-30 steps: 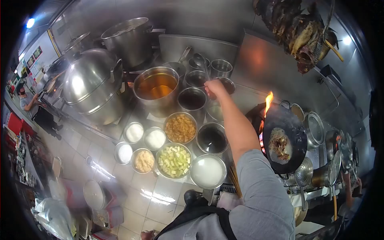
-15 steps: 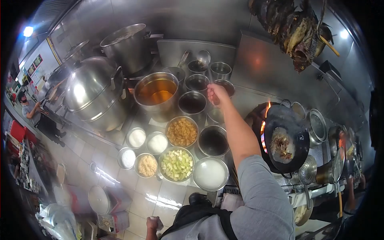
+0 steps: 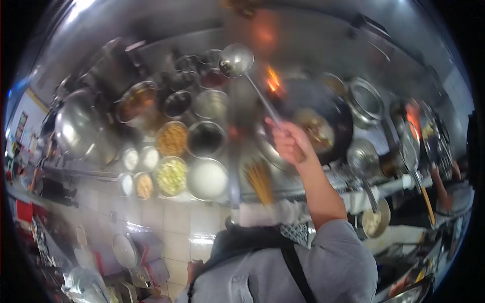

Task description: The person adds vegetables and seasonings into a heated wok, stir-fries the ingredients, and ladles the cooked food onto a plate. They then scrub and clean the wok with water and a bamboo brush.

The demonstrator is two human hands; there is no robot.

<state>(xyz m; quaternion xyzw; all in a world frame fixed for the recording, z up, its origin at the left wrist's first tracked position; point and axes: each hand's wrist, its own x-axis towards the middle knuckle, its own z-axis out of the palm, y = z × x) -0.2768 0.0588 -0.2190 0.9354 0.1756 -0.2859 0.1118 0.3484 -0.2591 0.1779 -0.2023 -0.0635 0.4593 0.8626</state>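
Observation:
My right hand (image 3: 291, 141) is closed round the handle of a long metal ladle (image 3: 236, 60). The ladle's round bowl is raised up and to the left of the hand, over the gap between the pots and the stove. Just beyond that hand, a dark wok (image 3: 344, 118) holds brown and pale food, and a flame (image 3: 273, 80) burns at its left edge. Low beside my body, my left hand (image 3: 194, 266) shows only in part, with its fingers blurred and mostly hidden.
Left of the wok stand a pot of white contents (image 3: 207, 179), a pot of dark liquid (image 3: 206, 139), diced green pieces (image 3: 172, 177) and brown chunks (image 3: 172, 138). A bamboo brush (image 3: 259, 181) sits before the wok. Strainers (image 3: 364, 157) lie right, near another person's arm (image 3: 441, 189).
My right hand has carried the ladle away from the sauce pots, rightward toward the wok. The view has swung to the right, and the hanging fish has nearly left it.

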